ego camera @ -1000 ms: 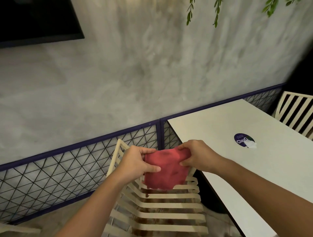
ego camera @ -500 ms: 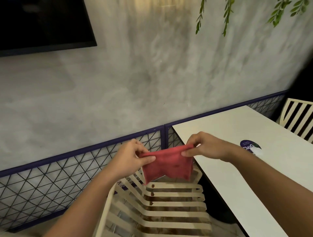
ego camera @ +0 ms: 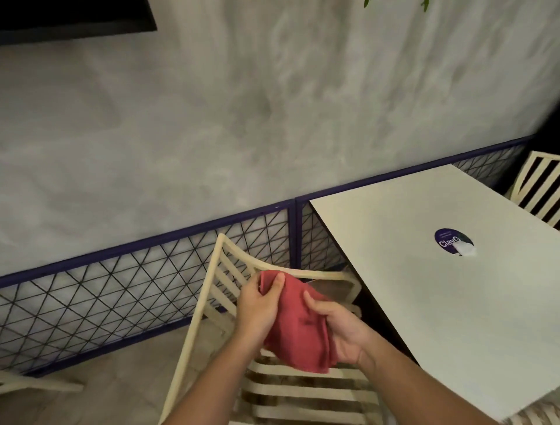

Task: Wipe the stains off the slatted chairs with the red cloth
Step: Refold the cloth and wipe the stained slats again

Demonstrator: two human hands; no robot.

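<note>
A dark panel fills the upper left corner of a mottled grey wall, along the foot of which runs a purple-framed wire-mesh fence. At the lower left edge, a piece of another cream chair juts into view. Just right of it stands a cream slatted chair, its curved backrest towards the fence and its seat towards the person. Above that seat the person's left hand pinches the upper corner of the red cloth, its fingers closed on a fold of the fabric. The cloth hangs bunched between both hands, in front of the backrest; whether its lower edge touches the seat slats cannot be told. The right hand cups the cloth from beneath, palm up, thumb pressed over the top and fingers curled around the fabric. Beside the chair stands a white counter bearing a round purple sticker with something small and white at its lower right edge. A second slatted chair stands at the counter's far side, and green leaves hang at the top edge.
</note>
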